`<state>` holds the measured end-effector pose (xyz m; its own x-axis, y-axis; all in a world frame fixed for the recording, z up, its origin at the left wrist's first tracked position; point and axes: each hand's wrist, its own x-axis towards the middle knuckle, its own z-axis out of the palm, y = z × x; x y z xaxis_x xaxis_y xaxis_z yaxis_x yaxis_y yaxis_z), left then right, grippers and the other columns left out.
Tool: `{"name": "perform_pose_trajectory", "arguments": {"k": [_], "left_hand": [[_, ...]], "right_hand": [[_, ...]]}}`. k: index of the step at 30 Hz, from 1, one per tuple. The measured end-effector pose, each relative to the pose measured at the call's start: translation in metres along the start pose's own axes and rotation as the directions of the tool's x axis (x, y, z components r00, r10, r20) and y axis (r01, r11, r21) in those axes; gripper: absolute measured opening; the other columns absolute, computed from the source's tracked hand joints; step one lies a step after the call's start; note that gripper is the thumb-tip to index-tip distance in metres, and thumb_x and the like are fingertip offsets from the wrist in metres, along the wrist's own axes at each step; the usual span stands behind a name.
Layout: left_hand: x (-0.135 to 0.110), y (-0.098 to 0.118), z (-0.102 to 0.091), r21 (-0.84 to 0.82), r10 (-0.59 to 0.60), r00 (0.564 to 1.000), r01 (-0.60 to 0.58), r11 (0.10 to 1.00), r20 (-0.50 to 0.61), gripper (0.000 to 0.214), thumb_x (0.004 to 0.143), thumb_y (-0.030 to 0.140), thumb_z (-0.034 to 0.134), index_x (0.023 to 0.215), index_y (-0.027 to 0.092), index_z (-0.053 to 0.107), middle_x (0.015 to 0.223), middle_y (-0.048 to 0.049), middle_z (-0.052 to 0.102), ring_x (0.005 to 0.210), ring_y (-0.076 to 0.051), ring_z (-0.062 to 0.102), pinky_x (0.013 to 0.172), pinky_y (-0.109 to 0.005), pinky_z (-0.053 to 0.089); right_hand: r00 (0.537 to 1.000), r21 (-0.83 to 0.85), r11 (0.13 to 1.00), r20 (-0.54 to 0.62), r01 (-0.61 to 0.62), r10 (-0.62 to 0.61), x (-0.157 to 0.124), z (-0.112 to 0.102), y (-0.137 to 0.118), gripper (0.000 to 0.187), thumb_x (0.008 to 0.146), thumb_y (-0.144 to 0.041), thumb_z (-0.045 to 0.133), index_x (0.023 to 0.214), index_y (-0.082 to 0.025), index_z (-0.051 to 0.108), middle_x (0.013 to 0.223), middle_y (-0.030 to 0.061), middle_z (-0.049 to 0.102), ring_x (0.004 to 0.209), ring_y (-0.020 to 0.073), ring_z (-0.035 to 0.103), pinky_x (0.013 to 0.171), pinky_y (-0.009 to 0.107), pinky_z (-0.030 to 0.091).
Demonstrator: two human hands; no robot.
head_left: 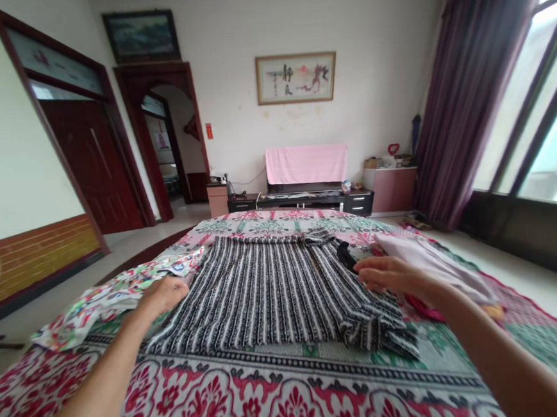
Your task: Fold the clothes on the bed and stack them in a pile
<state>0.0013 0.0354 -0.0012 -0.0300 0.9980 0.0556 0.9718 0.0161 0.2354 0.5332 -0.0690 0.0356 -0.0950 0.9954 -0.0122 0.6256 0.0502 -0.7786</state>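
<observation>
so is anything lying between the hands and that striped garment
Nothing visible. The left hand rests on the left edge of the striped garment, and the right hand is at its folded right side.

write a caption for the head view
Left hand and right hand rest on a striped garment laid on a patterned bedspread.

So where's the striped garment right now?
In the head view, the striped garment lies spread on the patterned bed cover, between the left hand and right hand.
</observation>
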Motion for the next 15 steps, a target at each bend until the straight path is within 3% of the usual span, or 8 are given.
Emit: {"name": "perform_pose_trajectory", "arguments": {"k": [4, 7, 11, 15], "left_hand": [[0.025, 0.017, 0.010, 0.047, -0.045, 0.999, 0.045, 0.998, -0.004, 0.032, 0.071, 0.040, 0.046, 0.077, 0.023, 0.072, 0.080, -0.0050, 0.071, 0.081, -0.024, 0.064, 0.065, -0.027, 0.042], [0.039, 0.022, 0.019, 0.074, -0.119, 0.993, 0.117, 0.990, 0.017, 0.037, 0.070, 0.048, 0.046, 0.072, 0.020, 0.071, 0.083, -0.0115, 0.071, 0.083, -0.030, 0.065, 0.066, -0.032, 0.044], [0.048, 0.021, 0.031, 0.112, -0.231, 0.973, 0.231, 0.967, -0.013, 0.036, 0.068, 0.045, 0.048, 0.075, 0.017, 0.070, 0.096, -0.0186, 0.069, 0.092, -0.036, 0.063, 0.070, -0.039, 0.045], [0.050, 0.012, 0.034, 0.041, -0.190, 0.982, 0.191, 0.981, -0.012, 0.031, 0.068, 0.041, 0.049, 0.063, 0.015, 0.066, 0.079, -0.0176, 0.069, 0.084, -0.035, 0.064, 0.068, -0.038, 0.044]], "right_hand": [[0.990, -0.186, 0.981, -0.116, 0.062, -0.084, 0.038, 0.022, 0.022, 0.040, 0.074, -0.044, 0.054, 0.095, -0.015, 0.071, 0.083, 0.0048, 0.070, 0.076, 0.0199, 0.062, 0.069, 0.029, 0.048], [0.984, -0.294, 0.956, -0.164, 0.018, -0.069, 0.049, 0.032, 0.045, 0.035, 0.071, -0.039, 0.055, 0.090, -0.015, 0.073, 0.081, 0.0042, 0.071, 0.077, 0.0211, 0.063, 0.074, 0.030, 0.047], [0.977, -0.261, 0.965, -0.207, -0.007, -0.049, 0.048, 0.033, 0.065, 0.034, 0.068, -0.035, 0.057, 0.091, -0.015, 0.072, 0.084, 0.0036, 0.072, 0.080, 0.0203, 0.064, 0.076, 0.029, 0.046], [0.975, -0.225, 0.974, -0.219, -0.018, -0.032, 0.045, 0.032, 0.067, 0.032, 0.067, -0.033, 0.058, 0.090, -0.014, 0.071, 0.080, 0.0031, 0.071, 0.077, 0.0189, 0.063, 0.072, 0.027, 0.046]]}}
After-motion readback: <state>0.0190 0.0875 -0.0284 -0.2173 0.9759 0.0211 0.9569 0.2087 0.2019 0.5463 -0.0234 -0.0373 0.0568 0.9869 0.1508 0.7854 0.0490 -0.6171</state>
